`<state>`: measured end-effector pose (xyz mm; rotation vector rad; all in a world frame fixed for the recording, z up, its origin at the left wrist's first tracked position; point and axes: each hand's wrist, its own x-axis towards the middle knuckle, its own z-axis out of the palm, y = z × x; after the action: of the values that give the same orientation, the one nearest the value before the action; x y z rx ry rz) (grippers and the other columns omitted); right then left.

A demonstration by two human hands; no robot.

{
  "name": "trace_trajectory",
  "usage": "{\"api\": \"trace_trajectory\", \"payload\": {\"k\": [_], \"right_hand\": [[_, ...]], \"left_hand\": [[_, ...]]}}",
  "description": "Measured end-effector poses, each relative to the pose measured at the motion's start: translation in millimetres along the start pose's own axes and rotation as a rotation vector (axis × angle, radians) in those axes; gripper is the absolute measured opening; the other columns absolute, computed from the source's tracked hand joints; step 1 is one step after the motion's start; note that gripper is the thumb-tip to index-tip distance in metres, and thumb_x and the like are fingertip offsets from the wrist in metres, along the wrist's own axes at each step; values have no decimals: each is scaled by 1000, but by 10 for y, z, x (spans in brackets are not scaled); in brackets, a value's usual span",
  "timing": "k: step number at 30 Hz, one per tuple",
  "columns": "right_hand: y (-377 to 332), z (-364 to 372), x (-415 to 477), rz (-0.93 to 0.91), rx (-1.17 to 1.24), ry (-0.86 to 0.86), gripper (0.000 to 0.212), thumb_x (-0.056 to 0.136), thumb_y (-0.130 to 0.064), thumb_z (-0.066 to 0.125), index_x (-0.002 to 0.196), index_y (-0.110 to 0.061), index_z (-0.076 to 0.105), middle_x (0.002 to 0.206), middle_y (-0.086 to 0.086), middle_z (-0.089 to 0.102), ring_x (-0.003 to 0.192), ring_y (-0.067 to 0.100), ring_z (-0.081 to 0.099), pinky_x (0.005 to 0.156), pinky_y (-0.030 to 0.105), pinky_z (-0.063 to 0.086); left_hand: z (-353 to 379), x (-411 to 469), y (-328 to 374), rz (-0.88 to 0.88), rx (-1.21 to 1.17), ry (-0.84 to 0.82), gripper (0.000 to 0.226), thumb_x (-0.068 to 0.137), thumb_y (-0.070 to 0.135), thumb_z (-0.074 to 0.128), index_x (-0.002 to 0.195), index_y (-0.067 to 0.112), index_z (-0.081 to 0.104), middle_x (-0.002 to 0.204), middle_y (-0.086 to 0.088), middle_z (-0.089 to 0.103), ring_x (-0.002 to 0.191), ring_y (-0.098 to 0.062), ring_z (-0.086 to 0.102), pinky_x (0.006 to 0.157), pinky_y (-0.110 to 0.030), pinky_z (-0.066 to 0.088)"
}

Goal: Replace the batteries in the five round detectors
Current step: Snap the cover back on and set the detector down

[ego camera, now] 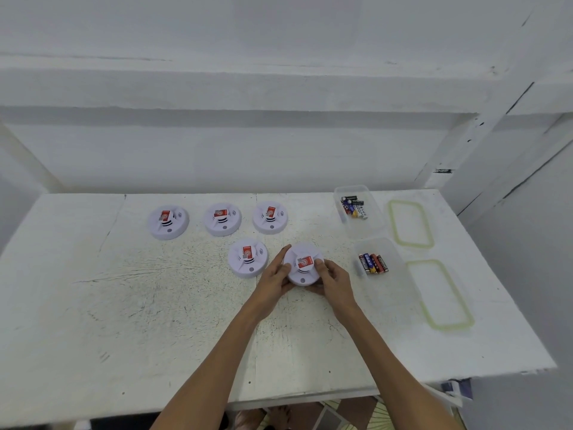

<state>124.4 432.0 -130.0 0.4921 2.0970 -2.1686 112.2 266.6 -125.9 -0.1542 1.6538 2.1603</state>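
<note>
Five round white detectors with red labels lie on the white table (155, 305). Three form a back row: one at the left (168, 222), one in the middle (222, 219), one at the right (270, 217). A fourth detector (247, 257) lies in front of them. Both hands hold the fifth detector (304, 263): my left hand (276, 276) grips its left rim and my right hand (333, 280) grips its right rim. A clear box (359, 209) at the back right holds several batteries. A nearer clear box (376, 262) holds several more.
Two clear lids with green seals lie at the right: a far lid (410, 224) and a near lid (441, 294). The wall runs close behind the table. The table's front edge is near my forearms, with floor below.
</note>
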Motion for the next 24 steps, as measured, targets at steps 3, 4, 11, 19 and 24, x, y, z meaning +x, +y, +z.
{"api": "trace_trajectory", "payload": {"k": [3,4,11,19,24], "right_hand": [[5,-4,0,1,-2,-3,29,101,-31,57,117,-11,71,105,8,76,97,24,74,81,45,62],[3,-4,-2,2,0,-5,29,101,-31,57,117,-11,70,106,8,76,97,24,74,81,45,62],[-28,1,-28,-8,6,-9,29,101,-32,57,118,-12,70,105,5,77,97,23,74,79,41,63],[-35,3,-38,1,25,-11,29,102,-30,57,118,-11,70,104,7,77,96,24,74,78,40,63],[-13,-2,-20,2,21,-15,29,101,-31,57,118,-11,70,106,8,76,98,24,74,81,44,62]], "left_hand": [[3,-2,6,-3,-7,6,40,112,11,41,144,33,53,142,4,66,130,-18,64,107,-43,54],[3,1,6,-4,-8,9,40,112,11,41,143,33,53,142,4,66,130,-18,64,107,-42,54],[-19,25,-31,-3,5,-1,45,112,12,41,154,26,46,147,1,62,133,-20,61,110,-46,52],[-16,32,-29,-15,-14,8,45,112,11,41,152,28,47,148,1,62,133,-20,62,110,-45,52],[-4,17,-14,-10,-14,0,43,112,9,40,148,29,50,145,2,64,131,-19,63,108,-44,53]]}}
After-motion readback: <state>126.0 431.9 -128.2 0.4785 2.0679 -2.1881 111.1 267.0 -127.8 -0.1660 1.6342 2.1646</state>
